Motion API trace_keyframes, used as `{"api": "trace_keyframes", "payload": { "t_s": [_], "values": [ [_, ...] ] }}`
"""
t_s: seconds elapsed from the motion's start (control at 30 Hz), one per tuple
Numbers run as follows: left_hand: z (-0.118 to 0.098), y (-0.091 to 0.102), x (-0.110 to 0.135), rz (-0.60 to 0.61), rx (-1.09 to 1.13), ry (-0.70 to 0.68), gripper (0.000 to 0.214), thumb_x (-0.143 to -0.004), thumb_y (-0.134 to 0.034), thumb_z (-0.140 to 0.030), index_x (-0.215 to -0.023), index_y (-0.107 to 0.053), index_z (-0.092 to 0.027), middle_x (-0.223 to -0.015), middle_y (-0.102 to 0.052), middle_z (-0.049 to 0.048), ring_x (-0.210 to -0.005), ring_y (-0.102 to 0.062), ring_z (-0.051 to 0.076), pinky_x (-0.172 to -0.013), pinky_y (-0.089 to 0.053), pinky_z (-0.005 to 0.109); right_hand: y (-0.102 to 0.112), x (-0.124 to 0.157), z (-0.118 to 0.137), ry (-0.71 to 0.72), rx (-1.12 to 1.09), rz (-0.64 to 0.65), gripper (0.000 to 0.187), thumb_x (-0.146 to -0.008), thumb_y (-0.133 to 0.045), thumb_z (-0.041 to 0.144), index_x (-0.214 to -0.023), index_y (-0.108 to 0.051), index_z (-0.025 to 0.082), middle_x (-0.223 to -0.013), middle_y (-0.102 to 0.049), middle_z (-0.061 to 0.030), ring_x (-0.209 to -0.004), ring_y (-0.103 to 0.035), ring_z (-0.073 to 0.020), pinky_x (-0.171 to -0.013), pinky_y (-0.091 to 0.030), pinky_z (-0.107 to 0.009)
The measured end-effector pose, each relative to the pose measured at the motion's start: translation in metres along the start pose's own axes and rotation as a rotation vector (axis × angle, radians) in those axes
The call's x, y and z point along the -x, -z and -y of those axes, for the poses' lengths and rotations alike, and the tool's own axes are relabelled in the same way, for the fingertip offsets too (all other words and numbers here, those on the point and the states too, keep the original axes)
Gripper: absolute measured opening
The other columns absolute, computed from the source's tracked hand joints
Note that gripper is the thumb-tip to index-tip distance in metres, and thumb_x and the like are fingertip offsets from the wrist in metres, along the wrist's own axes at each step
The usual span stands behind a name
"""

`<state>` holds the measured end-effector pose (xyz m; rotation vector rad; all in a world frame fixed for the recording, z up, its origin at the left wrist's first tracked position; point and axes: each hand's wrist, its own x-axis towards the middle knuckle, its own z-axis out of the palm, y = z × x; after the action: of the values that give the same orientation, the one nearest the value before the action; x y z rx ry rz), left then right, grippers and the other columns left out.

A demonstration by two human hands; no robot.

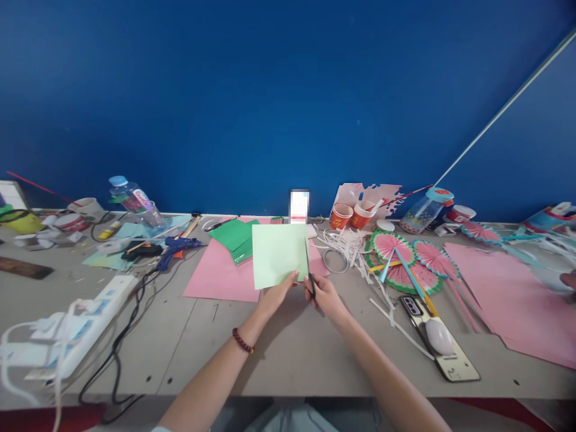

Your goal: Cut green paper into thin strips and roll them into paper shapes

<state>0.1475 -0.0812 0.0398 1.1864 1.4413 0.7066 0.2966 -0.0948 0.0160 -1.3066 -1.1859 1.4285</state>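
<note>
A pale green sheet of paper (278, 255) is held up over the desk, pinched at its lower right part by my left hand (279, 293), which wears a dark beaded bracelet. My right hand (326, 294) grips black-handled scissors (311, 285), whose blades run upward along the sheet's right edge. How far the blades are apart cannot be made out. Behind the sheet lie pink paper (216, 276) and folded green sheets (234, 237), partly covered by it.
White paper strips (344, 246) and watermelon-style paper fans (396, 264) lie to the right, near a phone (454, 360) with a mouse on it. Red paper cups (360, 216) stand behind. A blue glue gun (175, 251), bottle (135, 198) and power strip (96, 324) are left. Someone's fingers (569, 280) show far right.
</note>
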Motion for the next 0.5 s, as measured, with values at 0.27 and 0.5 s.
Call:
{"api": "trace_keyframes", "payload": {
  "t_s": [0.27, 0.5],
  "values": [
    [-0.006, 0.002, 0.005, 0.006, -0.039, -0.074, 0.041, -0.083, -0.048, -0.052, -0.075, -0.072, -0.02, -0.094, -0.074, 0.0063, -0.107, -0.061, 0.027, -0.108, -0.032, 0.036, 0.001, 0.0, -0.002, 0.008, -0.002, 0.0, 0.047, -0.076, -0.055, 0.065, -0.071, -0.049, 0.019, -0.053, -0.051, 0.0057, -0.036, -0.035, -0.0047, -0.037, -0.025, -0.02],
    [0.003, 0.0, -0.004, 0.036, -0.08, -0.069, 0.045, -0.084, -0.042, -0.056, -0.065, -0.064, -0.021, -0.09, -0.073, 0.0056, -0.097, -0.063, 0.023, -0.101, -0.037, 0.033, 0.0, 0.001, 0.001, 0.017, 0.0, -0.009, 0.048, -0.075, -0.055, 0.066, -0.072, -0.051, 0.018, -0.052, -0.05, 0.0054, -0.036, -0.035, -0.0046, -0.036, -0.025, -0.019]
  ]
}}
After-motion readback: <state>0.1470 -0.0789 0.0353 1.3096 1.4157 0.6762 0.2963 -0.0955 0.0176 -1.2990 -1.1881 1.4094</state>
